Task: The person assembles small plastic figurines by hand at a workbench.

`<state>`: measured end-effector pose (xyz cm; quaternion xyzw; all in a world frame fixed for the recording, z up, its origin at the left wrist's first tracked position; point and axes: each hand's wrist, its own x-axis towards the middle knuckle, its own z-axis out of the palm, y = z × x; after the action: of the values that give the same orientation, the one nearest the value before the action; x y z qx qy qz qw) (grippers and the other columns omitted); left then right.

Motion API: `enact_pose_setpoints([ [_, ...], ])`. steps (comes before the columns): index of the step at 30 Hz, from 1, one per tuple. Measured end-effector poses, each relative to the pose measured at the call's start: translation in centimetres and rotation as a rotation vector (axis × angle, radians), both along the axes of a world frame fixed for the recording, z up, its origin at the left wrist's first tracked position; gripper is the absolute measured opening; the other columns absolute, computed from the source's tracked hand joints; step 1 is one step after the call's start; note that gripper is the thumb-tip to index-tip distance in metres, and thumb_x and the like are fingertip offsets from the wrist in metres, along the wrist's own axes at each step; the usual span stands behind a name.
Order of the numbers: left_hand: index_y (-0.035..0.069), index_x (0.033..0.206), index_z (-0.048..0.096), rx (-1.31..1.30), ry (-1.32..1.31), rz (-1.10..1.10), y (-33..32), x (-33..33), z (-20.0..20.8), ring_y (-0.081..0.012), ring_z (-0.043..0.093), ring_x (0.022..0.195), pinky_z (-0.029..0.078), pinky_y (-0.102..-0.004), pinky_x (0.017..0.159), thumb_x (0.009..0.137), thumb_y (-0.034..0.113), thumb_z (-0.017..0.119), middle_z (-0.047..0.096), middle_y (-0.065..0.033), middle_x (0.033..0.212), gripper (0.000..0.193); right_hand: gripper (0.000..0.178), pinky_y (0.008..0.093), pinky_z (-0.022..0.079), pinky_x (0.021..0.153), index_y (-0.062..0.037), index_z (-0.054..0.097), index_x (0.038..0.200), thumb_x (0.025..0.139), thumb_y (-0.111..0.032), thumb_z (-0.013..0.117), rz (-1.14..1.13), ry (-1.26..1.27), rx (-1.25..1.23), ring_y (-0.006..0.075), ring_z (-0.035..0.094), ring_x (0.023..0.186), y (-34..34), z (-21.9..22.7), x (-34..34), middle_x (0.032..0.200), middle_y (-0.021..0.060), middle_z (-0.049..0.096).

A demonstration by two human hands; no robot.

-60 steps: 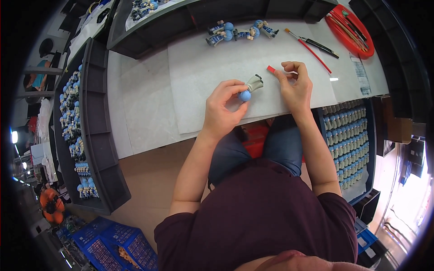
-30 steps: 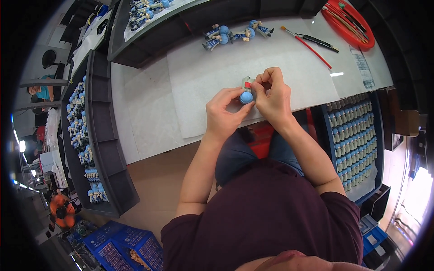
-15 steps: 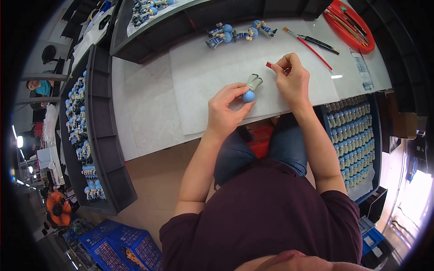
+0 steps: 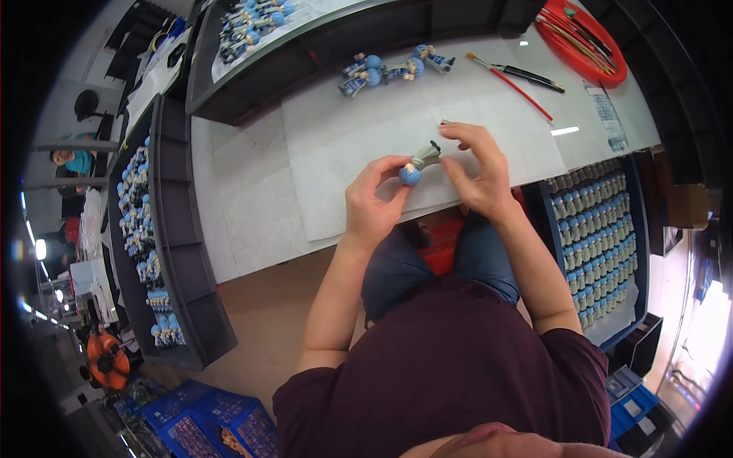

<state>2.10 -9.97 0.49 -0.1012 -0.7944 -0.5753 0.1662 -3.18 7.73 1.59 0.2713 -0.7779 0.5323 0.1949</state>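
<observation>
My left hand (image 4: 372, 200) pinches a small figurine by its head end, thumb and forefinger on either side. The figurine has a ridged blue head (image 4: 410, 175) and a pale grey-green body (image 4: 424, 157), with dark feet pointing up and to the right. Close to its right side, my right hand (image 4: 482, 169) has its thumb apart from its fingers, the thumb near the figurine's body. At the right fingertips the edge of a small piece (image 4: 444, 122) shows, seemingly held between the fingers; most of it is hidden.
Several blue-haired figurines (image 4: 372, 72) lie on the white sheet (image 4: 328, 153). Beyond them are brushes (image 4: 527, 98) and a red tray (image 4: 620, 75) of tools. A dark crate (image 4: 179, 229) of figurines stands left; a blue-edged tray (image 4: 615, 317) with rows of figurines sits right.
My left hand and the figurine have shifted slightly left and down. My right hand has come closer to the figurine, its thumb moving away from its fingertips; the red piece is now mostly hidden.
</observation>
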Motion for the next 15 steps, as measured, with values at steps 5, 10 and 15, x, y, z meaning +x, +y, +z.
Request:
enact_pose_setpoints([
  [5, -0.001, 0.100, 0.060, -0.057, 0.004, -0.012, 1.0, -0.2, -0.6, -0.0188, 0.063, 0.088, 0.050, -0.0290, 0.081, 0.071, -0.009, 0.065, 0.064, -0.0113, 0.096, 0.031, 0.037, 0.0369, 0.047, 0.078, -0.0021, 0.058, 0.102, 0.066, 0.005, 0.063, 0.210, 0.140, 0.103, 0.0303, 0.057, 0.089, 1.3, -1.4, 0.2, 0.096, 0.0137, 0.057],
  [10, -0.003, 0.113, 0.052, -0.019, -0.082, -0.002, 0.2, 0.5, -1.4, -0.0190, 0.057, 0.094, 0.048, -0.0296, 0.081, 0.073, -0.008, 0.066, 0.057, -0.0113, 0.109, 0.043, 0.037, 0.0325, 0.049, 0.074, -0.0018, 0.060, 0.100, 0.065, 0.008, 0.066, 0.007, 0.155, -0.096, 0.0261, 0.057, 0.089, 5.9, -0.4, 0.9, 0.094, 0.0110, 0.057],
  [15, -0.003, 0.113, 0.052, -0.071, -0.118, -0.008, 1.1, 0.6, -0.5, -0.0181, 0.056, 0.091, 0.048, -0.0292, 0.080, 0.076, -0.007, 0.063, 0.055, -0.0101, 0.112, 0.039, 0.032, 0.0263, 0.050, 0.069, -0.0029, 0.065, 0.093, 0.064, 0.008, 0.068, -0.771, 0.159, -0.043, 0.0207, 0.063, 0.082, 21.7, -2.7, 2.8, 0.092, 0.0100, 0.065],
])
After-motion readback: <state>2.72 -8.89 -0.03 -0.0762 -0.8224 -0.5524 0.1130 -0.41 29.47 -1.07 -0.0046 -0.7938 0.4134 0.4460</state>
